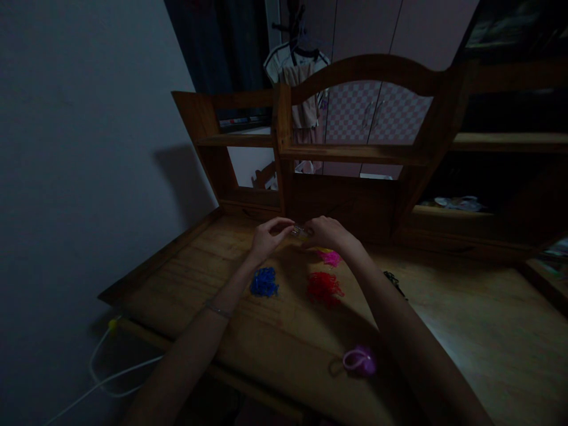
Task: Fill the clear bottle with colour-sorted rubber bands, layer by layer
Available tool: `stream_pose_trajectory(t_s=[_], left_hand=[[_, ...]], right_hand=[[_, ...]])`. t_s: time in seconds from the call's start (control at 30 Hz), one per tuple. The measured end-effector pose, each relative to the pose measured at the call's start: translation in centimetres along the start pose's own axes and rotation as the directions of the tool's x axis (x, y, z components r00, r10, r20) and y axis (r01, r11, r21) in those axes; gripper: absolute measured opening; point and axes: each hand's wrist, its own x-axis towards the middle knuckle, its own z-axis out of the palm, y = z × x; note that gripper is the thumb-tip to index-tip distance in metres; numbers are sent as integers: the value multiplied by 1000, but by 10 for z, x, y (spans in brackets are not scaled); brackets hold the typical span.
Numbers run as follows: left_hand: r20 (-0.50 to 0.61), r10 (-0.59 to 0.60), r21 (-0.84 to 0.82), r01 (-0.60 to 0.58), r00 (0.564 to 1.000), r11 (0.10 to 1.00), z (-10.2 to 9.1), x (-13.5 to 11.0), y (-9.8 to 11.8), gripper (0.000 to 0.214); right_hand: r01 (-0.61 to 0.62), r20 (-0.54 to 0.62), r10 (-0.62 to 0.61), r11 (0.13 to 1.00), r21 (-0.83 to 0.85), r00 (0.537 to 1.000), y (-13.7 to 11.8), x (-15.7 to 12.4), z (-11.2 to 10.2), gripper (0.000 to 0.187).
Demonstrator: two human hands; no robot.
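Note:
A small clear, glinting thing [299, 231] with a yellowish underside spans my two hands above the desk; its kind is hard to make out in the dim light. My left hand [267, 238] pinches its left end between thumb and fingers. Curled round the other end is my right hand [327, 232], back of the hand up, hiding part of it. Just below lie a pink pile of thin loops or strands [329, 258] with a bit of yellow at its upper edge, a red pile [323, 288] and a blue pile [264, 282].
A purple item with a pale loop [361, 361] lies near the front edge of the wooden desk [275, 337]. Right of my right forearm is a small dark tangle [392, 278]. A wooden shelf unit [355, 152] stands at the back. A white cable [104, 381] hangs at left.

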Motion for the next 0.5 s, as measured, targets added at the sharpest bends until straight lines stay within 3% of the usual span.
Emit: stream_pose_trajectory(t_s=[0.2,0.37,0.5], left_hand=[[-9,-36,-43,36,999,998,0,0,-4,25],[-61,20,13,-19,998,1000,-3,1,0,24],[-197,36,36,-29,980,999,-8,3,2,28]], right_hand=[[11,-19,-11,1000,20,1000,2,1,2,41],[2,-55,1,998,55,998,3,1,4,35],[54,-228,4,968,247,974,4,0,-3,36]])
